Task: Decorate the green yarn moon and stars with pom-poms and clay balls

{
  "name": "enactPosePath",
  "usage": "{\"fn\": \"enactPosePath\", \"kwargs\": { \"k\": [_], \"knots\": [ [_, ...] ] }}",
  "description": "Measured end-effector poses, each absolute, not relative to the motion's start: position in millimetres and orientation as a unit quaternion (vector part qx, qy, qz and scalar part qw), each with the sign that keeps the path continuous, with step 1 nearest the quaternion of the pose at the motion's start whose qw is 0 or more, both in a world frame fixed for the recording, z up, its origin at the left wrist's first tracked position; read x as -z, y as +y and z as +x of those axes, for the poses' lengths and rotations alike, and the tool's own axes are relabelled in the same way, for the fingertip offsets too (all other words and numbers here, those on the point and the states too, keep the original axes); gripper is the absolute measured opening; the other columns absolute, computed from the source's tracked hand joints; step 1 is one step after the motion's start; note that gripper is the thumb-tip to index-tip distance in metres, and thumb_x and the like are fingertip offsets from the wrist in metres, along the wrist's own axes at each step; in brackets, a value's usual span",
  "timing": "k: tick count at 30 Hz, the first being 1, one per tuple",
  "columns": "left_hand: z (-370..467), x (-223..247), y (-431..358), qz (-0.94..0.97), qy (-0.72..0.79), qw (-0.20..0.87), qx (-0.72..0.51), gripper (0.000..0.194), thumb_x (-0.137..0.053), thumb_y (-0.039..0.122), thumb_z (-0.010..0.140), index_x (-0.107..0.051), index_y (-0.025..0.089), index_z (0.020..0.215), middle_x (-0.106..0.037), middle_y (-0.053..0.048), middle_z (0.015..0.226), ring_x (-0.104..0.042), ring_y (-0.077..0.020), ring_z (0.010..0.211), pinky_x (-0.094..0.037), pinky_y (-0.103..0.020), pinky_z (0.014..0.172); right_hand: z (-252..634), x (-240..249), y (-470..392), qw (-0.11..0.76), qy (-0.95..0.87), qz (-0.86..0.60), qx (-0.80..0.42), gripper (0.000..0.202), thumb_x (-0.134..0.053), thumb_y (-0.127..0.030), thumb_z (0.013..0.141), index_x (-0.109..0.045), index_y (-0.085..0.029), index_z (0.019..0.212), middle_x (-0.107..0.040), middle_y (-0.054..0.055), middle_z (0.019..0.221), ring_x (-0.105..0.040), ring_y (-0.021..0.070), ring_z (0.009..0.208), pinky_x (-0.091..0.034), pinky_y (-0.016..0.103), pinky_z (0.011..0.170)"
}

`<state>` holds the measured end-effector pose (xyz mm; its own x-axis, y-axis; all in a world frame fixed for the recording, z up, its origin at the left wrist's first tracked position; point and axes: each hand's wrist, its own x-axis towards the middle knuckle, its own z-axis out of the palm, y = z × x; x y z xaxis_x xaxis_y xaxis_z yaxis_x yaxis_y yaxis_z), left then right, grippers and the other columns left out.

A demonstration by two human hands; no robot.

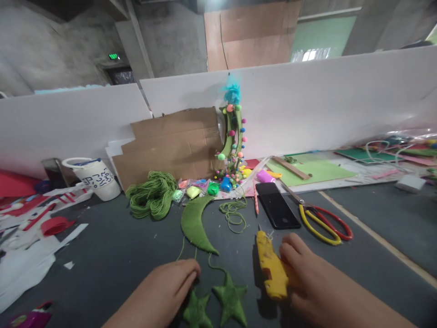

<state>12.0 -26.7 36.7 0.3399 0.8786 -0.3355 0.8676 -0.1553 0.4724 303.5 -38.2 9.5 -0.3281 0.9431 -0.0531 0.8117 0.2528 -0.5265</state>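
A green felt crescent moon (196,226) lies on the dark table, with green strings running from its lower part. One string leads to a green star (231,298); another green star (197,310) lies beside it, partly under my left hand (167,287). The fingers of my left hand are pressed together at the top of that star, and what they pinch is hidden. My right hand (303,273) is curled around the handle side of a yellow glue gun (272,269), whose nozzle points away from me.
Behind lie a green yarn bundle (152,195), small clay packets, a black phone (278,206) and red-yellow scissors (324,223). A pompom-decorated moon (235,132) stands by cardboard (170,141). At left are a white cup (99,180) and paper scraps.
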Motion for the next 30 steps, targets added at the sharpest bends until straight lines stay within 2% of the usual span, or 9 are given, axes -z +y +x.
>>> {"fn": "enactPosePath", "kwargs": {
  "k": [6, 9, 11, 14, 18, 22, 26, 28, 30],
  "knots": [
    [27, -22, -13, 0.759, 0.554, 0.33, -0.088, 0.029, -0.038, 0.032, 0.087, -0.064, 0.029, 0.101, -0.069, 0.0, 0.104, -0.061, -0.0181, 0.094, -0.04, -0.025, 0.08, 297, -27, -32, 0.217, -0.761, -0.524, -0.314, 0.029, -0.044, -0.002, 0.062, -0.049, -0.023, 0.082, -0.049, 0.002, 0.09, -0.053, 0.0145, 0.074, -0.044, 0.024, 0.065],
    [35, -18, -13, 0.751, 0.56, 0.332, -0.112, 0.03, -0.036, 0.034, 0.088, -0.064, 0.027, 0.094, -0.069, -0.001, 0.097, -0.061, -0.0184, 0.09, -0.04, -0.026, 0.079, 288, -27, -26, 0.267, -0.724, -0.52, -0.365, 0.024, -0.045, -0.004, 0.059, -0.045, -0.022, 0.075, -0.047, -0.001, 0.077, -0.048, 0.013, 0.066, -0.04, 0.021, 0.058],
    [35, -17, -15, 0.729, 0.58, 0.335, -0.139, 0.029, -0.034, 0.033, 0.088, -0.062, 0.025, 0.088, -0.068, -0.001, 0.093, -0.059, -0.0178, 0.087, -0.04, -0.025, 0.079, 283, -24, -23, 0.288, -0.665, -0.515, -0.459, 0.024, -0.045, -0.007, 0.059, -0.046, -0.022, 0.078, -0.044, -0.004, 0.068, -0.044, 0.0108, 0.057, -0.037, 0.02, 0.051],
    [30, -15, -21, 0.683, 0.616, 0.357, -0.162, 0.024, -0.034, 0.03, 0.085, -0.057, 0.024, 0.087, -0.064, 0.0, 0.081, -0.056, -0.0166, 0.077, -0.041, -0.025, 0.07, 279, -13, -23, 0.273, -0.544, -0.475, -0.636, 0.032, -0.045, -0.014, 0.061, -0.051, -0.022, 0.091, -0.041, -0.007, 0.058, -0.037, 0.0078, 0.045, -0.032, 0.018, 0.042],
    [31, -9, -29, 0.663, 0.62, 0.385, -0.17, 0.024, -0.033, 0.038, 0.087, -0.053, 0.023, 0.083, -0.053, 0.003, 0.068, -0.05, -0.0147, 0.064, -0.039, -0.024, 0.061, 279, 2, -26, 0.261, -0.482, -0.471, -0.691, 0.036, -0.047, -0.016, 0.058, -0.056, -0.022, 0.092, -0.042, -0.008, 0.052, -0.036, 0.0062, 0.039, -0.029, 0.016, 0.039],
    [34, -2, -30, 0.706, 0.563, 0.408, -0.134, 0.025, -0.043, 0.04, 0.084, -0.062, 0.024, 0.078, -0.052, 0.001, 0.07, -0.052, -0.0148, 0.066, -0.038, -0.024, 0.061, 279, 5, -27, 0.259, -0.474, -0.461, -0.704, 0.033, -0.048, -0.016, 0.058, -0.058, -0.023, 0.089, -0.048, -0.006, 0.058, -0.039, 0.0064, 0.041, -0.033, 0.017, 0.041],
    [29, 5, -26, 0.625, 0.591, 0.468, -0.202, 0.027, -0.046, 0.04, 0.082, -0.067, 0.026, 0.091, -0.058, -0.002, 0.078, -0.052, -0.0143, 0.068, -0.039, -0.023, 0.058, 283, 6, -27, 0.267, -0.466, -0.481, -0.693, 0.038, -0.05, -0.017, 0.056, -0.064, -0.022, 0.092, -0.062, 0.001, 0.079, -0.056, 0.0143, 0.065, -0.041, 0.021, 0.055],
    [26, 6, -24, 0.531, 0.591, 0.56, -0.235, 0.03, -0.049, 0.044, 0.081, -0.065, 0.025, 0.098, -0.058, 0.0, 0.07, -0.044, -0.0091, 0.052, -0.032, -0.02, 0.047, 285, 9, -28, 0.276, -0.442, -0.477, -0.708, 0.042, -0.051, -0.017, 0.056, -0.065, -0.022, 0.095, -0.065, 0.003, 0.088, -0.059, 0.0177, 0.075, -0.043, 0.024, 0.06],
    [25, 5, -21, 0.43, 0.562, 0.658, -0.258, 0.032, -0.057, 0.044, 0.077, -0.061, 0.023, 0.101, -0.057, 0.003, 0.065, -0.027, -0.0031, 0.038, -0.018, -0.019, 0.037, 286, 14, -28, 0.282, -0.416, -0.46, -0.732, 0.042, -0.052, -0.018, 0.054, -0.067, -0.022, 0.094, -0.065, 0.005, 0.088, -0.059, 0.0181, 0.074, -0.043, 0.025, 0.059]
  ]
}}
